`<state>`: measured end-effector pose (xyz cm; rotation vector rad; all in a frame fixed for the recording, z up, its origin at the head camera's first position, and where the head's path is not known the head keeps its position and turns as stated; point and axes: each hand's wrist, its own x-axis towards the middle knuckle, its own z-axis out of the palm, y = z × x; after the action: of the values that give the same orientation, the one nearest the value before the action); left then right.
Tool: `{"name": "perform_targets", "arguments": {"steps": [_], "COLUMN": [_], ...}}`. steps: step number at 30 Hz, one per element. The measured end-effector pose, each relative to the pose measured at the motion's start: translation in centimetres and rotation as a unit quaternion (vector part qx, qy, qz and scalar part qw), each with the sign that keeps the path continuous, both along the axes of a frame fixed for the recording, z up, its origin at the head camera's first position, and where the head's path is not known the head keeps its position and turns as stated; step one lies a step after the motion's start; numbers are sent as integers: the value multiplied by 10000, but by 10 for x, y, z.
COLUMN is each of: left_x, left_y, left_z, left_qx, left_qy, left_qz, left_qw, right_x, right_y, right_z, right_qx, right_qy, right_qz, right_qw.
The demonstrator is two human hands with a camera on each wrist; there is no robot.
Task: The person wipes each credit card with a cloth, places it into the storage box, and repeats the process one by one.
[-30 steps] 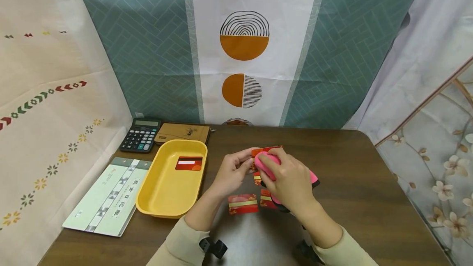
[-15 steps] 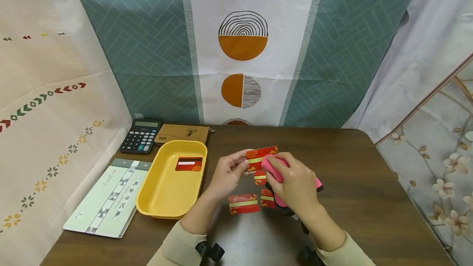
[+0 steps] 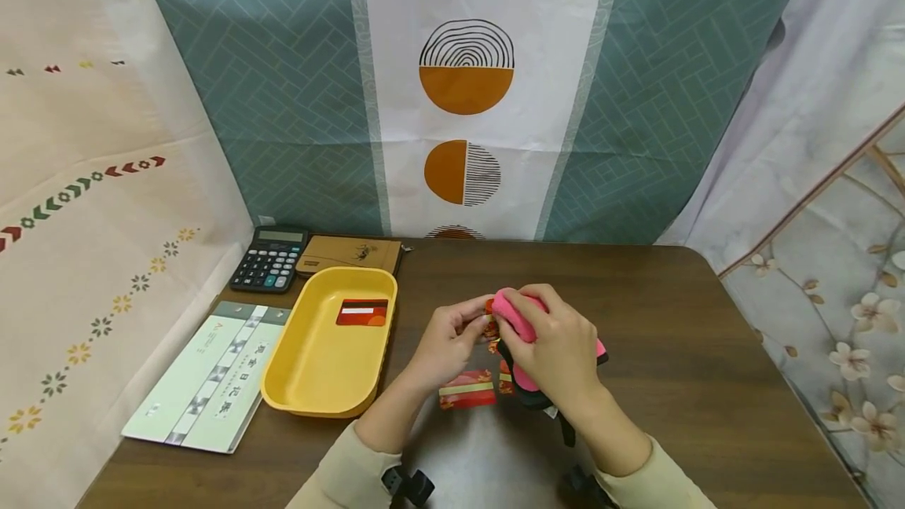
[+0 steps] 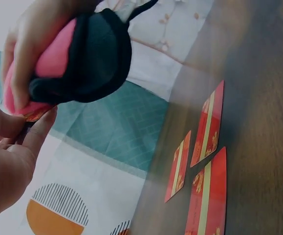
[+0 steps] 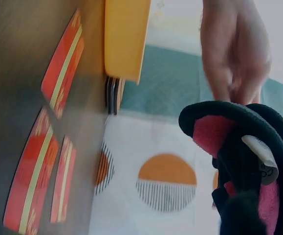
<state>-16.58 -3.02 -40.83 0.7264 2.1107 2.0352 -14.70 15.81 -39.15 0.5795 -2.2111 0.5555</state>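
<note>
My left hand [image 3: 441,344] pinches the left end of a red and gold card [image 3: 489,322], held up above the table. With curled fingers my right hand [image 3: 562,348] grips a pink cloth with black edging [image 3: 514,316] against that card, covering most of it. A white tag shows on the cloth's dark side in the right wrist view. Below the hands, red cards with a pale stripe lie on the table: one card [image 3: 467,389] in full sight, two others partly hidden by the cloth in the head view. The left wrist view shows all three, including the small-looking card [image 4: 179,166].
Left of the hands stands a yellow tray [image 3: 321,368] with a red and black card [image 3: 361,313] in it. Beyond are a calculator [image 3: 269,259] and a brown notebook [image 3: 353,254]. A pale green ledger [image 3: 205,375] lies at the far left. Curtains hang around the table [image 3: 679,383].
The cloth has shifted left across the card, which showed its striped face half a second ago and is now mostly covered. My two hands are closer together.
</note>
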Motion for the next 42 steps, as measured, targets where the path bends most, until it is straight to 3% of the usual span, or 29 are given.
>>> {"name": "perform_targets", "arguments": {"steps": [8, 15, 23, 31, 42], "left_x": [1, 0, 0, -1, -4], "left_y": [-2, 3, -7, -7, -27], "left_z": [-1, -6, -2, -3, -2], "left_qx": [64, -1, 20, 464, 139], "left_qy": [130, 135, 201, -7, 163], "left_qz": [319, -26, 518, 387, 618], "left_qw": [9994, 9999, 9985, 9982, 9979], "right_x": [-2, 3, -3, 7, -13], "right_y": [4, -7, 9, -7, 36], "right_z": [3, -1, -3, -13, -11], "right_qx": [-393, -71, -364, 461, -387], "right_qy": [-50, 46, 52, 54, -61], "right_qz": [-444, 39, -418, 385, 39], "right_qw": [9982, 10000, 9984, 9982, 9992]}}
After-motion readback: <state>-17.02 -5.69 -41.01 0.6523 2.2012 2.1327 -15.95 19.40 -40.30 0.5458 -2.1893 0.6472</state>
